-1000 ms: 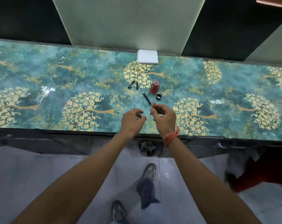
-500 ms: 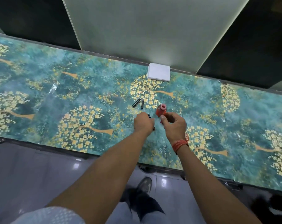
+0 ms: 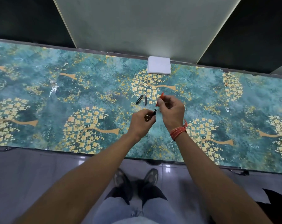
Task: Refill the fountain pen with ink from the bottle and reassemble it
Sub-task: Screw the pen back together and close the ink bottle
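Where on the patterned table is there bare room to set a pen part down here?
Bare: the wide stretch left of the left hand, and the stretch right of the right hand. Also the strip between the white pad and the two loose pen parts. Crowded: around those parts and both hands, mid-table.

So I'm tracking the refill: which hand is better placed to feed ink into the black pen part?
Right hand: it holds the red dropper just above the pen part's open end, which the left hand steadies.
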Motion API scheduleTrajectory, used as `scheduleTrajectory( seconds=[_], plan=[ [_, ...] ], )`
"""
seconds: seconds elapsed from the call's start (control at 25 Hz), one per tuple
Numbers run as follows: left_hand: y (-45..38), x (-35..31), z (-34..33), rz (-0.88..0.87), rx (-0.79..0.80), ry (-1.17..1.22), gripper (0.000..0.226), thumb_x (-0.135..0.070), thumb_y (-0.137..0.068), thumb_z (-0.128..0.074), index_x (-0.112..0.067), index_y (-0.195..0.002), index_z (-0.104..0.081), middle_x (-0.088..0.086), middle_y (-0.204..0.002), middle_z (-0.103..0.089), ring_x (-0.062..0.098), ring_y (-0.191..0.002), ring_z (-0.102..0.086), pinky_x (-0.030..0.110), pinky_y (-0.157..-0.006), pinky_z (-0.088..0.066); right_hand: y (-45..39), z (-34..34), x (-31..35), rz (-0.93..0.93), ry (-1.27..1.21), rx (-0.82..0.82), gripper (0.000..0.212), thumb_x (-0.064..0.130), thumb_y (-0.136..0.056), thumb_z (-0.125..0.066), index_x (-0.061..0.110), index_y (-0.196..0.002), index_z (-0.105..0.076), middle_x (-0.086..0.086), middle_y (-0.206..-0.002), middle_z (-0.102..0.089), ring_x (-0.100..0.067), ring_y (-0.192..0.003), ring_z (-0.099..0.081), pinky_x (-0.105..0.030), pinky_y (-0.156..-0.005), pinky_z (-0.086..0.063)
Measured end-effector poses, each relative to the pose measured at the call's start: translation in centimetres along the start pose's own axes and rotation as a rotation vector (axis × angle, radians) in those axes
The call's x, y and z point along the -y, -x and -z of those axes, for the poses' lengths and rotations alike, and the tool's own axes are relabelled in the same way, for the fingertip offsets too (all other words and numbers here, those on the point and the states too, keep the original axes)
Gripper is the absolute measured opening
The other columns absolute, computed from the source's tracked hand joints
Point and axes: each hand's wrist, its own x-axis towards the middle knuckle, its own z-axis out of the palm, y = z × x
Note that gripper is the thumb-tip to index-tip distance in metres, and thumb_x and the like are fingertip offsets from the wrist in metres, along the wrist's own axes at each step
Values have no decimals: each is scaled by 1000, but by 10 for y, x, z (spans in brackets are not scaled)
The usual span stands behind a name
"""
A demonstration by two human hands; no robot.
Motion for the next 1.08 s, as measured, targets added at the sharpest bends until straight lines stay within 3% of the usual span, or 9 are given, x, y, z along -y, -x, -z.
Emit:
scheduleTrajectory(
  seconds=[0.24,0.44,0.52,0.6,0.76,0.88,0.96,1.0,1.08],
  plan=[
    [1,1,5,-71,-76,-52,18,-16,-88,-65,-5,-102,-70,11,-93,-72,19,-81,-68,31,-79,-58,10,-11,-8,6,8,20,15,18,-86,-69,6,-95,-71,-12,-83,-73,-23,-74,-71,-46,-67,-60],
    [-2,-5,9,-127,-99,-22,19,-20,-90,-64,-7,-103,-71,8,-90,-71,15,-80,-68,26,-75,-58,10,-13,-7,9,34,101,12,13,-83,-72,8,-94,-71,7,-81,-69,-16,-80,-71,-44,-75,-60],
    [-5,-2,11,-118,-100,-12,22,-24,-91,-64,-8,-105,-71,7,-91,-72,13,-81,-69,26,-75,-58,12,-12,-5,18,37,116,23,15,-83,-72,10,-105,-68,2,-88,-71,-13,-82,-71,-38,-76,-61],
    [-6,1,14,-111,-108,-17,23,-25,-91,-64,-8,-105,-70,6,-91,-72,13,-80,-69,25,-74,-58,12,-11,-4,127,105,138,38,18,-84,-71,15,-121,-62,-1,-98,-71,-9,-83,-70,-25,-71,-59],
    [-9,2,19,-113,-141,-29,18,-17,-89,-65,-6,-102,-71,11,-91,-72,16,-78,-68,13,-72,-54,14,-17,-8,381,296,189,25,19,-87,-67,10,-110,-69,-4,-99,-71,-15,-83,-68,-33,-63,-59],
    [-9,11,24,-60,-150,-39,17,-18,-88,-66,-7,-101,-71,9,-91,-72,16,-78,-69,25,-75,-57,7,-29,-7,240,244,136,36,20,-87,-68,11,-121,-62,1,-96,-69,-8,-76,-66,-10,-64,-51],
    [-5,21,28,-27,-166,-75,18,-17,-88,-66,-7,-102,-71,9,-91,-71,18,-80,-67,34,-77,-57,-7,-41,-8,100,286,100,29,19,-87,-67,10,-114,-65,-2,-92,-71,-15,-76,-69,0,-71,-42],
    [-3,25,30,-17,-168,-98,18,-17,-87,-66,-7,-102,-71,9,-92,-71,20,-81,-66,37,-78,-57,-17,-48,-11,16,344,111,23,18,-87,-66,9,-109,-67,-5,-92,-72,-20,-79,-69,-3,-76,-43],
    [1,32,32,-10,-156,-139,20,-18,-87,-66,-8,-103,-71,9,-93,-70,21,-83,-65,40,-79,-56,-39,-62,-19,-149,527,183,18,20,-88,-63,8,-100,-68,-10,-93,-72,-27,-85,-67,-26,-79,-51]
  ],
)
